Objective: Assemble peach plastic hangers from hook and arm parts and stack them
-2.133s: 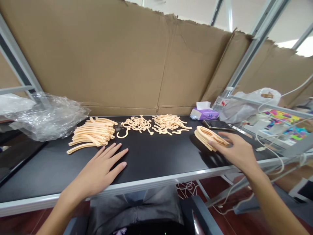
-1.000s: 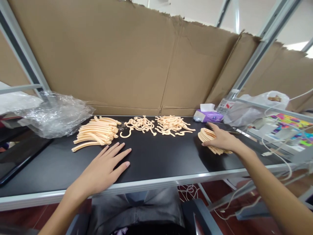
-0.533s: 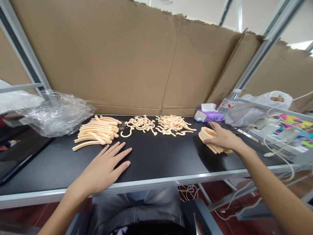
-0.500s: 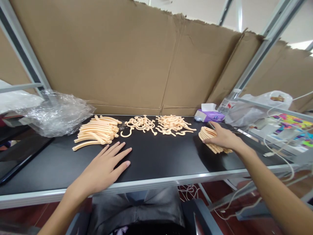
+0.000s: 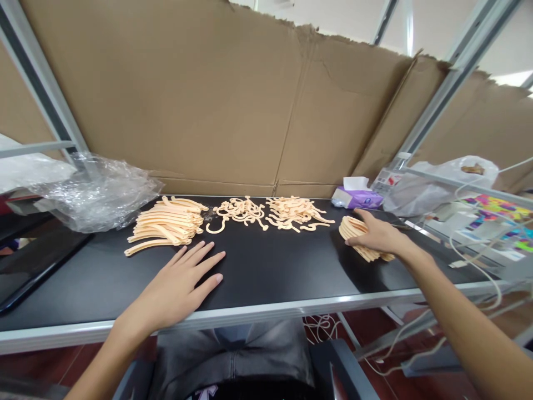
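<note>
My left hand (image 5: 181,286) lies flat on the black tabletop near its front edge, fingers spread, holding nothing. Just beyond its fingertips is a pile of curved cream plastic hanger arms (image 5: 166,225). Over at the right, my right hand (image 5: 377,230) spans a neat stack of cream plastic hanger pieces (image 5: 353,229), thumb on the near side and index finger behind. Its other fingers are mostly hidden. Between the hands, farther back, are a heap of hanger hooks (image 5: 241,211) and a heap of small wavy cream pieces (image 5: 295,212). One loose hook (image 5: 216,226) lies at the hook heap's front left.
Crumpled clear plastic film (image 5: 104,191) lies at the back left, above a dark flat panel (image 5: 37,272). A purple tissue pack (image 5: 357,198) stands behind my right hand. White cables (image 5: 478,266) hang at the right. A cardboard wall (image 5: 208,100) closes off the back.
Almost nothing differs. My right hand and the stack under it have shifted very slightly left; my left hand stays in place on the table.
</note>
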### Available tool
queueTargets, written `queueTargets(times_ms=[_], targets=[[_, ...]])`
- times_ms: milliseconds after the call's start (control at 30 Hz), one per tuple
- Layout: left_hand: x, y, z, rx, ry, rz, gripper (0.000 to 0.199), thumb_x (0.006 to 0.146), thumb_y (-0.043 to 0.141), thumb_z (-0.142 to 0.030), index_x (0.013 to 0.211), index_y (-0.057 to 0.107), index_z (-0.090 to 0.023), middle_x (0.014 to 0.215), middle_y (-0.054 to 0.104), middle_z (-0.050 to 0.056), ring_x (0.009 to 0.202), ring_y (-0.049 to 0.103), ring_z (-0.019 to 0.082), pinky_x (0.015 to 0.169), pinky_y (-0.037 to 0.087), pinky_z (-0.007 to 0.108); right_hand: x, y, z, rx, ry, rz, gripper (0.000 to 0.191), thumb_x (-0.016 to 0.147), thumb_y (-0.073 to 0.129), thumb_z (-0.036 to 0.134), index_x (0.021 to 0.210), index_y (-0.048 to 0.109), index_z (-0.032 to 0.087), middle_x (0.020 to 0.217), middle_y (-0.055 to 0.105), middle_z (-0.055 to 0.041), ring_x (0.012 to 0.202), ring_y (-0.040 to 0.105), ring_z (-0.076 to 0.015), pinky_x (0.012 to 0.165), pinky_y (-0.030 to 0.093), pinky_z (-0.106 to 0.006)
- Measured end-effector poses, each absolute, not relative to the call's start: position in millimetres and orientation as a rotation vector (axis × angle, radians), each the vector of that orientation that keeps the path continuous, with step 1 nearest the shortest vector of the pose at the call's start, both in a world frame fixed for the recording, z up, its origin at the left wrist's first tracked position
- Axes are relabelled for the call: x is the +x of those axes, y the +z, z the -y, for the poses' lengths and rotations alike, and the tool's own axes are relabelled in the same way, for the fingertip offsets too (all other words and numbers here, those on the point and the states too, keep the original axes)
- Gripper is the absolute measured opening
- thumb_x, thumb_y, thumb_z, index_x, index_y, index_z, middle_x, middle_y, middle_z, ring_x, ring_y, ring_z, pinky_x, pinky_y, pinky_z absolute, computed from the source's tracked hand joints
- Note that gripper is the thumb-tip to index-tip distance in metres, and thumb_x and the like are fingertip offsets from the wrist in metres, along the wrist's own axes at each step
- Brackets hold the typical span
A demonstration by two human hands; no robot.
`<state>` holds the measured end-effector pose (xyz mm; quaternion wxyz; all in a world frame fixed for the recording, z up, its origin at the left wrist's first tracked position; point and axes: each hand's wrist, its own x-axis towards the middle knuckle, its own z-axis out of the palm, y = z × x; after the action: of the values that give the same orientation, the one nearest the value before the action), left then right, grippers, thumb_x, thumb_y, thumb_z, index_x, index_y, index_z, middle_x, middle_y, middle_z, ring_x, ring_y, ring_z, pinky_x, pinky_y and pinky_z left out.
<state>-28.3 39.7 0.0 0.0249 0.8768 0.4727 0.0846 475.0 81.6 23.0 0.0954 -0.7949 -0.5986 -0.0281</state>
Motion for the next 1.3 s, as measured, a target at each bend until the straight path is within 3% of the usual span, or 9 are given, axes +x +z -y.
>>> queueTargets(times_ms=[233,400,500,667,767,933,1067,1133,1300], targets=[[-29,-3,-41,2.728,0.317,-1.445,0.055,0.1,0.035,-0.059,0.149,0.042,-0.035,0.16,0.033,-0.001,0.15,0.027,0.029,0.123,0.022,0.053,492,19,-89,-2.304,-0.053,1.791,0.102,0.064,0.074,0.055,0.15,0.037,0.017,0.139,0.059,-0.0195,0.117,0.062,-0.0422,0.096,0.05,-0.052],[-28,-1,-41,2.716,0.259,-1.462,0.056,0.1,0.033,-0.059,0.15,0.04,-0.034,0.161,0.03,-0.001,0.151,0.023,0.029,0.123,0.02,0.054,475,26,-83,-2.237,-0.178,1.807,0.099,0.068,0.071,0.062,0.148,0.04,0.013,0.14,0.055,-0.0237,0.122,0.058,-0.0431,0.098,0.048,-0.053],[-28,-1,-40,2.714,0.228,-1.473,0.056,0.1,0.031,-0.059,0.151,0.039,-0.035,0.162,0.029,-0.001,0.152,0.022,0.028,0.123,0.02,0.054,438,36,-82,-1.992,-0.419,1.798,0.078,0.078,0.065,0.057,0.141,0.048,0.015,0.134,0.059,-0.022,0.121,0.057,-0.0431,0.097,0.047,-0.057],[-30,-2,-41,2.724,0.272,-1.465,0.055,0.1,0.034,-0.057,0.15,0.041,-0.035,0.161,0.03,-0.001,0.151,0.025,0.029,0.123,0.021,0.053,348,40,-109,-1.307,-0.468,1.939,0.03,0.086,0.059,0.032,0.11,0.068,0.016,0.108,0.072,-0.015,0.103,0.064,-0.0323,0.094,0.049,-0.049],[-29,-2,-40,2.744,0.31,-1.457,0.054,0.1,0.036,-0.057,0.148,0.044,-0.035,0.16,0.033,0.0,0.149,0.03,0.03,0.122,0.024,0.052,298,32,-130,-1.173,-0.451,2.03,0.019,0.088,0.057,0.024,0.1,0.071,0.018,0.103,0.073,-0.0115,0.101,0.063,-0.0275,0.092,0.049,-0.043],[-23,8,-38,2.824,0.377,-1.449,0.05,0.099,0.041,-0.052,0.141,0.055,-0.028,0.151,0.05,0.006,0.141,0.044,0.03,0.118,0.033,0.049,262,8,-132,-1.043,-0.436,2.176,0.018,0.09,0.054,0.015,0.088,0.071,0.019,0.093,0.072,-0.0095,0.092,0.062,-0.0244,0.088,0.047,-0.04],[-37,23,-49,2.893,0.614,-1.485,0.039,0.096,0.048,-0.038,0.126,0.065,-0.019,0.128,0.066,0.011,0.118,0.06,0.027,0.103,0.047,0.043,263,-6,-121,-1.012,-0.425,2.243,0.019,0.09,0.054,0.014,0.083,0.071,0.018,0.089,0.071,-0.0098,0.089,0.06,-0.0245,0.085,0.046,-0.039],[-54,29,-60,2.919,0.785,-1.59,0.033,0.091,0.052,-0.03,0.116,0.068,-0.016,0.119,0.068,0.013,0.115,0.059,0.03,0.102,0.046,0.045,263,-8,-120,-1.016,-0.413,2.244,0.019,0.09,0.054,0.013,0.084,0.071,0.018,0.089,0.071,-0.0104,0.089,0.06,-0.0248,0.083,0.046,-0.039],[-95,28,-87,3.044,0.662,-1.443,0.028,0.084,0.052,-0.016,0.105,0.071,-0.02,0.112,0.071,0.007,0.112,0.06,0.028,0.102,0.044,0.045,254,-7,-121,-1.02,-0.376,2.256,0.018,0.091,0.054,0.013,0.084,0.071,0.018,0.09,0.071,-0.0103,0.09,0.06,-0.025,0.084,0.045,-0.04]])
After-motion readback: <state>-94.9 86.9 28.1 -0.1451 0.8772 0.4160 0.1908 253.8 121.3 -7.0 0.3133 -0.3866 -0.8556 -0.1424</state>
